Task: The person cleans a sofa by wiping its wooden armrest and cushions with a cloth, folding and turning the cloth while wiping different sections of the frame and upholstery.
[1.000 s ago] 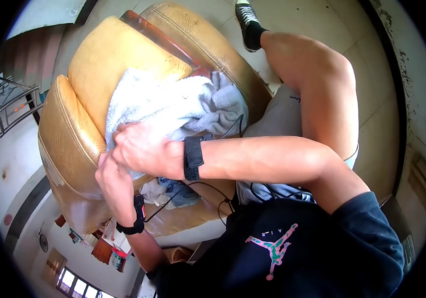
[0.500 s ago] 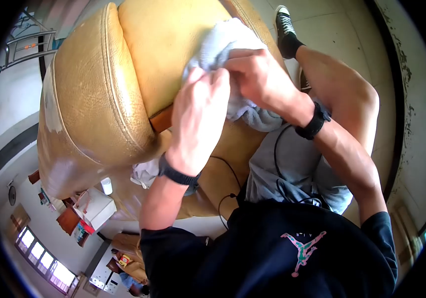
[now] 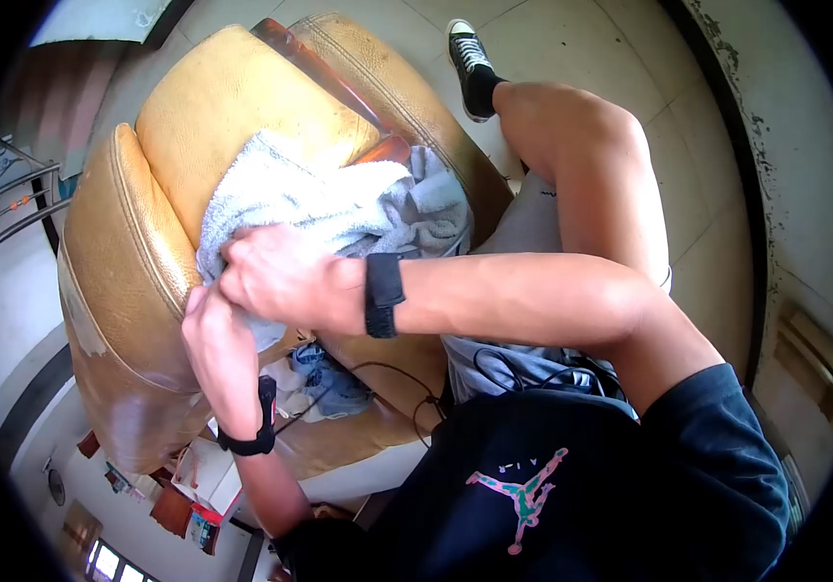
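A pale blue-grey terry towel [image 3: 339,209] lies spread in loose folds over the tan leather armrest [image 3: 232,97]. My right hand [image 3: 285,279] has its fingers closed on the towel's near left edge. Just below it and touching it, my left hand [image 3: 219,339] is also closed, pinching the same edge. The fingertips of both hands are partly hidden behind the knuckles and the cloth. Black bands circle both wrists.
Crumpled white and blue cloths [image 3: 334,383] lie on the seat beneath my arms, near a thin black cable [image 3: 392,369]. A white box [image 3: 208,475] stands beyond the sofa. My bent leg [image 3: 591,145] rests right of the armrest. A metal rack [image 3: 18,209] is at far left.
Both hands have moved left and toward me, along the armrest. The towel, bunched before, is now spread wider. My view has shifted, showing more of the armrest's far end.
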{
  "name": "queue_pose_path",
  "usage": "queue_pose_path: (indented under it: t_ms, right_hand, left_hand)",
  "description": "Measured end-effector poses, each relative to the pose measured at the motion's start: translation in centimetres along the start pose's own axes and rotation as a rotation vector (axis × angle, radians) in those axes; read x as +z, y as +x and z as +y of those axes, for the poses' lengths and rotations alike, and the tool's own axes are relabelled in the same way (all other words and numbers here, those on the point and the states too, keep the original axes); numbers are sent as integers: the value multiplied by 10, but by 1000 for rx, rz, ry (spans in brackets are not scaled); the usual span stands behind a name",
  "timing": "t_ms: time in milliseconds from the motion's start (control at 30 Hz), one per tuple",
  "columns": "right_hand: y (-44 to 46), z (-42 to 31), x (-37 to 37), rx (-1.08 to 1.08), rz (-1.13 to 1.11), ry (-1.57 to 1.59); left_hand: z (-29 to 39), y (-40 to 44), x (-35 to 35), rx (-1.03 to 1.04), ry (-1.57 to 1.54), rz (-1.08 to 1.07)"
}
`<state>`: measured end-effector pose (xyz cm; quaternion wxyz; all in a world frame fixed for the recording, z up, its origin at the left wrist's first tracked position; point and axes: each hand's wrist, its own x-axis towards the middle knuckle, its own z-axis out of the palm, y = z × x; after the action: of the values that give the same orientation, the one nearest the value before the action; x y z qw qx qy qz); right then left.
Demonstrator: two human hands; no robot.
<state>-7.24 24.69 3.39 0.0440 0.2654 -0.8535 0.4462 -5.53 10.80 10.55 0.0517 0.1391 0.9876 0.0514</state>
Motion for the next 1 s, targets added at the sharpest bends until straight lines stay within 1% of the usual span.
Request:
queue_pose_path:
  t_ms: [33,100,133,167,200,233,267,300,333,367,433,467,500,533,567,600,633,700,733,800,833,867,933,1000]
  right_hand:
    - [-3,5,-9,-2,-1,2]
    - [-18,25,-28,96,-62,2]
    - [-28,40,-34,97,18,-108]
    - [-39,61,-39,95,100,-214]
    - [-48,90,-48,160,65,-173]
    - [-56,120,-58,222,36,-138]
    - [-67,145,-69,198,48,-125]
    - [-76,161,-77,174,64,-115]
    - [-81,166,-79,187,78,-63]
    - [-83,168,-81,208,95,-18]
    - [-81,156,-90,202,83,9]
    - [-78,149,-90,193,88,-19]
    - [-75,144,-90,184,96,-46]
    - [-73,143,-86,136,100,-76]
    - [-69,133,-83,138,105,-30]
    - [-62,115,-78,174,53,87]
    - [-54,92,-63,94,6,152]
    - [-31,53,-24,-113,141,72]
    - [-22,34,-9,-38,78,108]
    - [-9,0,5,10,-26,98]
    - [-3,-8,27,11,74,111]
    - [-1,-15,27,74,8,98]
    - [-6,-11,21,105,49,135]
    - [-10,-6,12,135,71,181]
  left_hand:
    - [5,3,4,12,-56,7]
    - [24,17,14,102,-162,37]
    - [39,23,18,95,-171,-10]
    - [55,34,27,172,-275,-14]
    - [68,49,45,254,-319,-21]
    - [91,62,60,189,-553,-81]
    - [106,77,84,373,-298,-54]
    - [129,88,95,465,-109,29]
    - [143,95,107,448,-79,9]
    - [146,93,114,448,-9,85]
    - [137,84,96,454,-80,32]
    - [125,80,103,515,-63,147]
    - [116,73,94,501,-122,137]
    - [109,66,77,316,-249,-16]
    - [103,58,58,134,-374,-175]
    - [88,52,45,206,-325,-88]
    - [70,45,33,279,-278,-4]
    - [47,21,10,71,-109,4]
    - [30,10,4,34,-91,-2]
    - [4,-9,-4,-1,-64,-19]
    - [0,-11,-5,-5,-56,-11]
    - [2,-11,-5,26,-60,-16]
    - [8,-8,-5,-104,-57,-35]
    - [18,0,-3,-103,-47,-57]
